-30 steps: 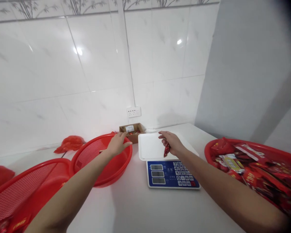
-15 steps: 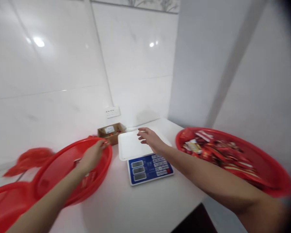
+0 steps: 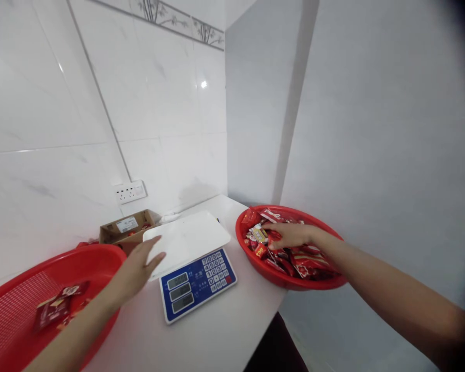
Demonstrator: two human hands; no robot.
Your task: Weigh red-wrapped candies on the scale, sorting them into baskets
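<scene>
My left hand (image 3: 137, 268) is at the left edge of the scale's white pan (image 3: 189, 237), thumb and fingers apart, with nothing in it. Under the pan, the scale's blue panel (image 3: 197, 284) shows keys and three small displays. My right hand (image 3: 289, 235) reaches into the right red basket (image 3: 273, 279), fingers stretched and thumb apart over red-wrapped snack packets (image 3: 306, 263). A small yellow and white packet (image 3: 259, 234) lies just by its fingertips. Whether the fingers touch the packets is hard to see.
On the left stands another red basket (image 3: 101, 253) with a few dark red packets (image 3: 54, 310) inside. Behind the scale, a cardboard box (image 3: 116, 232) sits against the tiled wall below a socket (image 3: 129, 192). A grey wall (image 3: 352, 129) rises behind the right basket.
My view has turned to the right. My right hand has moved from above the scale pan into the right basket. My left hand has gone from the left basket to the pan's edge.
</scene>
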